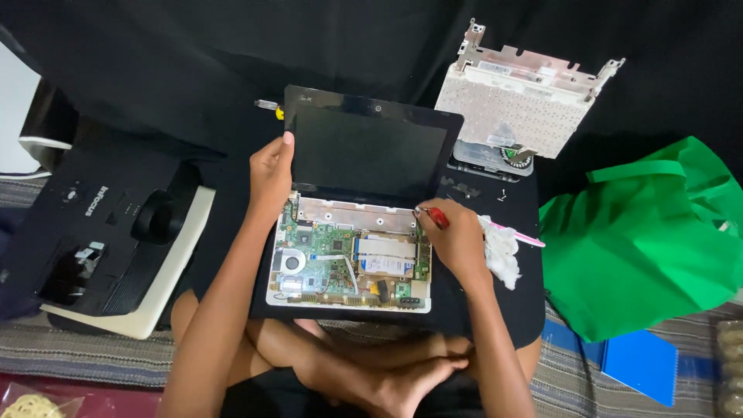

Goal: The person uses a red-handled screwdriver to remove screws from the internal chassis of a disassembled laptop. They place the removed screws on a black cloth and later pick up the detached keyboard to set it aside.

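Crossed legs [364, 364]; R hand [457, 240] w/ screwdriver [435, 216], L hand [271, 174] on laptop lid [368, 151].

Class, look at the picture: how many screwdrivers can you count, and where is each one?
2. A red-handled screwdriver is in the right hand, near the opened laptop's hinge. A yellow-tipped screwdriver lies on the black cloth beyond the screen's left corner. Others may be hidden.

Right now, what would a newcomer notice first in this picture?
The opened laptop in the centre, its green circuit board bare. The left hand grips the screen's edge; the right hand holds a red-handled tool at the hinge. A bright green bag lies at the right.
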